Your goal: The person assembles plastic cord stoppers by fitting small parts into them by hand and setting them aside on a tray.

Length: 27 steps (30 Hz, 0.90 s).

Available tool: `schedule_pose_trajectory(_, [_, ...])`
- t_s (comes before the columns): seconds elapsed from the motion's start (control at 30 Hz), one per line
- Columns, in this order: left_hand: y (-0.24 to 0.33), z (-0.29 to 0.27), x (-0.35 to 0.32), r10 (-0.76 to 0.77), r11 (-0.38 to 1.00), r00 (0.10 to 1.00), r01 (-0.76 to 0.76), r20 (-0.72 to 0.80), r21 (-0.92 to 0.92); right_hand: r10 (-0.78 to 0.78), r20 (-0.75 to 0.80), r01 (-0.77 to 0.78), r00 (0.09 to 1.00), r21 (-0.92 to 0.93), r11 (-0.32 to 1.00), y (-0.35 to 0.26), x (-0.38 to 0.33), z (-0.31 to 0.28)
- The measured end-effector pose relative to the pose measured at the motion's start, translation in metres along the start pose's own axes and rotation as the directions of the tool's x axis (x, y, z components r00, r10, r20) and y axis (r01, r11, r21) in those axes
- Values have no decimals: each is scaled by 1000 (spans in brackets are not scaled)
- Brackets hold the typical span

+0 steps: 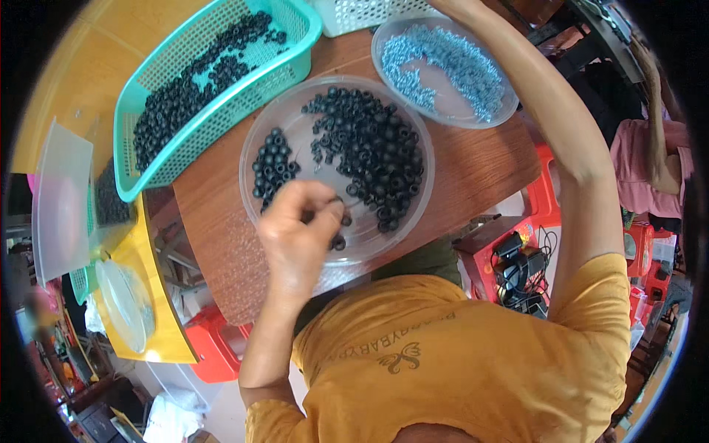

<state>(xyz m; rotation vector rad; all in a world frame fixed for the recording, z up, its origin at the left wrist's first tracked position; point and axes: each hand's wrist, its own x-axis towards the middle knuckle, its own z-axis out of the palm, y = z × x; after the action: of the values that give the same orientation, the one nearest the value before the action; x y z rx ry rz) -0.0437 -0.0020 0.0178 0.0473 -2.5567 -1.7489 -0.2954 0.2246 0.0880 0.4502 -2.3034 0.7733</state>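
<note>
My left hand (pixel 299 221) is over the near left part of a round clear tray (pixel 248 166). Its thumb and fingers are pinched together, with a small black bead (pixel 337 201) at their tips. Black beads (pixel 373 144) with wide holes fill the tray's right side, and a smaller cluster (pixel 274 164) sits at its left. A few loose ones are beside my fingertips. My right arm (pixel 543 88) stretches away past a round tray (pixel 508 111) of small light-blue pieces (pixel 443 63). The right hand is mostly cut off by the top edge, so its fingers are hidden.
A turquoise basket (pixel 214 122) with black pieces stands at the far left of the brown table (pixel 473 166), beside a white basket (pixel 362 16). Left are a yellow surface (pixel 166 310) and a clear lid (pixel 63 199). Red stools (pixel 545 188) and another person (pixel 653 166) are at right.
</note>
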Motion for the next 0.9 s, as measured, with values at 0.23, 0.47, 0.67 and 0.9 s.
schedule_pose_trajectory(0.23, [-14,-11,-4,-245,508,963,226,113,-831,-188,255,19,948,546,838,-86,-146,-13])
schedule_pose_trajectory(0.47, [-14,-4,-12,-212,384,962,246,175,-890,-288,157,141,945,597,790,-127,-196,-16])
schedule_pose_trajectory(0.67, [-23,-2,-19,-197,436,976,168,89,-884,-315,98,193,944,612,767,-133,-202,-11])
schedule_pose_trajectory(0.9, [-19,-3,-22,-239,320,956,244,171,-915,-299,153,156,942,590,792,-136,-199,-13])
